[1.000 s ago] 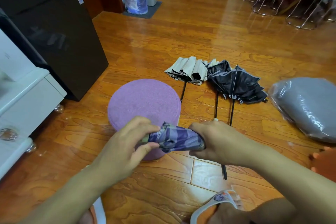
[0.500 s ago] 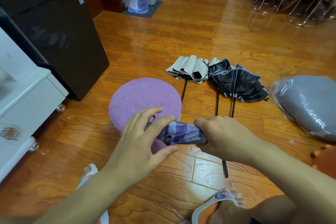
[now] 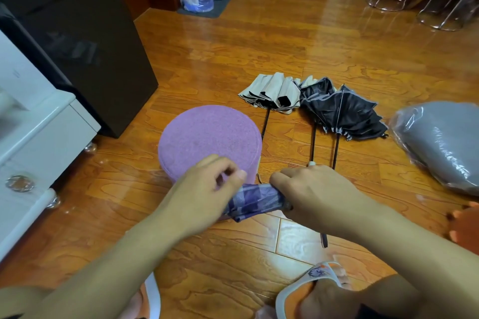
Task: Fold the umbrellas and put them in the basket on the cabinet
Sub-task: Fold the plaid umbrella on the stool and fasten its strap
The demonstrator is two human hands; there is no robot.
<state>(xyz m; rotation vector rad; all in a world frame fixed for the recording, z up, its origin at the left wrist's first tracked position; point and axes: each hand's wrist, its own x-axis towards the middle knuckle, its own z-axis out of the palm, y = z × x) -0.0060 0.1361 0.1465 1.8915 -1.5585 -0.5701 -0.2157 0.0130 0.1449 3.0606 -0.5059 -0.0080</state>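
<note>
While the right hand (image 3: 308, 191) grips the purple plaid umbrella (image 3: 255, 202) at lower center, its length runs left-right, and the left hand (image 3: 207, 189) pinches its left end.

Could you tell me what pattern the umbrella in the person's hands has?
Purple plaid umbrella, seen in the head view.

Umbrella in hands (image 3: 255, 201): purple plaid. Round cushion (image 3: 210, 142): plain lilac. Floor umbrellas: one beige (image 3: 270, 92), one black with grey trim (image 3: 344, 109). Floor (image 3: 259, 46): orange wood grain.
</note>
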